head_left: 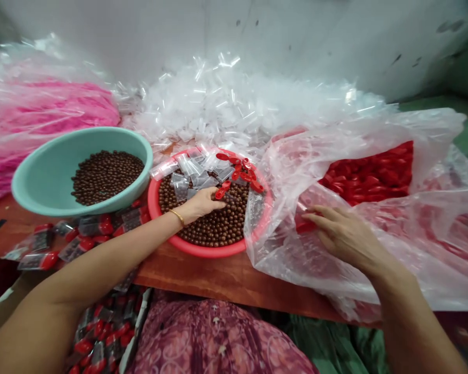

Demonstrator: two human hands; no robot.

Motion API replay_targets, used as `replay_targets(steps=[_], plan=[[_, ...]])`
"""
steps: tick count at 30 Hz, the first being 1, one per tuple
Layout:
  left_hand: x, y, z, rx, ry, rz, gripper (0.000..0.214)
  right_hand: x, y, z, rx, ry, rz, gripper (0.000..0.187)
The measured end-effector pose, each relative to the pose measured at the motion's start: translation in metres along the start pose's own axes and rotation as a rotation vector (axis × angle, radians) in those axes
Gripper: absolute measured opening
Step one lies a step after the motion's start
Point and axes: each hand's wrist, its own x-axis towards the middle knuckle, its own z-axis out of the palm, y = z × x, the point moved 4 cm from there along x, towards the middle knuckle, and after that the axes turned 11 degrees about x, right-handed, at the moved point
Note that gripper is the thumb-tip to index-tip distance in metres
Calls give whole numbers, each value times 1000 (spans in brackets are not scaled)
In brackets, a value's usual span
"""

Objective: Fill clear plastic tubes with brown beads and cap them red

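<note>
My left hand (200, 202) reaches into a red bowl (203, 250) full of small brown beads (218, 223), fingers pinched on a red plastic cap (220, 193). Small clear bags (187, 174) and more red caps (244, 171) lie on the beads at the bowl's far side. My right hand (341, 234) rests inside a large clear plastic bag (374, 280), fingers curled over red caps at its mouth; what the fingers hold is hidden. A heap of red caps (370, 176) fills the far part of that bag.
A teal bowl (42, 182) with brown beads stands at the left. Filled packets with red caps (74, 239) lie in front of it and below the table edge. A pile of clear bags (234, 109) and pink-filled plastic (42, 114) sit behind. The wooden table (210, 275) shows in front.
</note>
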Motion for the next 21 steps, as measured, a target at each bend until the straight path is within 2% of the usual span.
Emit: replay_targets(steps=[3, 8, 11, 14, 17, 21], plan=[[-14, 3, -9, -333, -90, 41, 27, -6, -2, 3, -49, 15, 52, 30], [-29, -7, -22, -473, -40, -29, 26, -6, 0, 8, -149, 60, 119, 24], [-37, -9, -23, -583, -79, -30, 35, -3, 6, 4, -87, 156, 190, 19], [-46, -7, -21, -728, -96, -35, 34, 4, 8, -3, 173, 296, 367, 14], [-53, -7, -18, -804, -22, -5, 33, 19, -5, -4, 631, 400, 533, 14], [-56, -9, -15, -731, 109, 118, 38, 52, -37, 6, 1169, 436, 570, 13]])
